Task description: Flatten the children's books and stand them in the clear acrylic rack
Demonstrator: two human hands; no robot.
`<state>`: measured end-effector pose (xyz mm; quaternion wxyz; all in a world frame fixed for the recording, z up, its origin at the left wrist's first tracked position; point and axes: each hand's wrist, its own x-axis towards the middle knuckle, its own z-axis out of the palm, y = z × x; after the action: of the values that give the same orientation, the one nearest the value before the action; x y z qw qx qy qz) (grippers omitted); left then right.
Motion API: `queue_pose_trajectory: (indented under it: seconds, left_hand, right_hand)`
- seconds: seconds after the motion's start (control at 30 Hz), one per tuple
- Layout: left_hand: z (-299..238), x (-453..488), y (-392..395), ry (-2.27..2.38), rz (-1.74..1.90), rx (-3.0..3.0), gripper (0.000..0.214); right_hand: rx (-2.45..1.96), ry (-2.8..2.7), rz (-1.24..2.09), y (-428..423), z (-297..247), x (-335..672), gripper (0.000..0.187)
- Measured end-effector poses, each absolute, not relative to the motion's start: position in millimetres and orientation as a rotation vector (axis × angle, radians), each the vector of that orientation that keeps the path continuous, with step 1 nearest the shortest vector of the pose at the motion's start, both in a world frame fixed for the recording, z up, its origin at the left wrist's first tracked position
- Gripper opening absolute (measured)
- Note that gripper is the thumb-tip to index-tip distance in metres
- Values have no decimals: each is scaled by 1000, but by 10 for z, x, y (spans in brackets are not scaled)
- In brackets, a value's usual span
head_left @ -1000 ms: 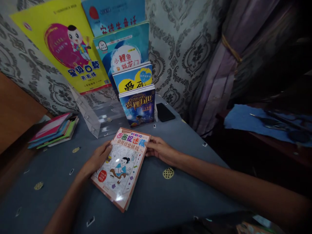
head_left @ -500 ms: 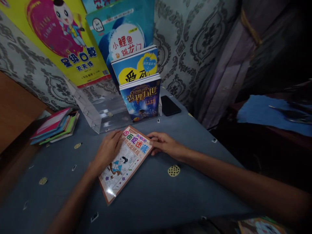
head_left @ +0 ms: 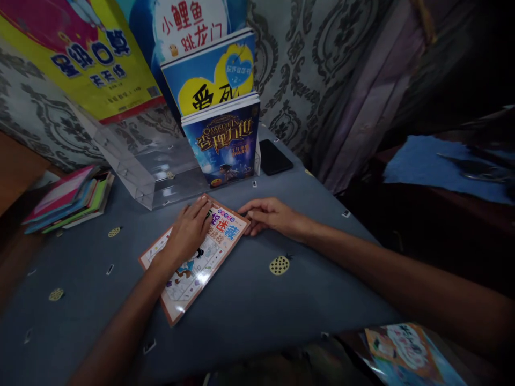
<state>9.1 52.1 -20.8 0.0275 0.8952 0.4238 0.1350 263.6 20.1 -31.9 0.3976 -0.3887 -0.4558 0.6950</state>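
A picture book with an orange border [head_left: 201, 265] lies flat on the grey-blue tablecloth [head_left: 257, 311] in front of me. My left hand [head_left: 187, 233] rests palm down on its cover, fingers stretched toward the top edge. My right hand [head_left: 267, 214] touches the book's upper right corner with its fingertips, fingers fairly straight. Just behind stands a clear acrylic rack [head_left: 140, 166] holding upright books; the nearest is a dark blue one [head_left: 225, 142].
A yellow book [head_left: 80, 59] leans on the patterned wall. A stack of thin books [head_left: 66, 198] lies at the left. A black phone [head_left: 273, 157] sits beside the rack. Another colourful book [head_left: 402, 351] shows at the bottom right. Curtains hang at the right.
The book has slid toward the rack and turned, its lower end swinging left. My left hand moved from its left edge onto the cover. The camera tilted down.
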Motion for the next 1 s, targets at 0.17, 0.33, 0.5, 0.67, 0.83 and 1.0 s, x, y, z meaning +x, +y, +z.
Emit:
queue_pose_trajectory:
  seconds: [0.17, 0.33, 0.5, 0.67, 0.83, 1.0]
  left_hand:
    - [-95, 268, 281, 1144, 544, 2801, 33]
    - [-13, 462, 39, 1137, 443, 2881, 32]
    - [-59, 505, -29, 1210, 373, 2957, 29]
    - [-95, 511, -65, 1225, 383, 2924, 27]
    - [-82, 536, -80, 1221, 440, 2850, 25]
    - [-85, 534, -81, 1192, 464, 2918, 27]
  right_hand:
    - [-1002, -1175, 1674, 237, -342, 2717, 4]
    - [-1030, -1229, 1610, 236, -333, 2752, 4]
    - [-1045, -1282, 1533, 219, -323, 2743, 5]
    - [-1045, -1361, 1437, 204, -319, 2753, 8]
    - [-1073, -1400, 1369, 183, -286, 2756, 13]
    - [-1102, -1416, 1308, 171, -260, 2754, 15]
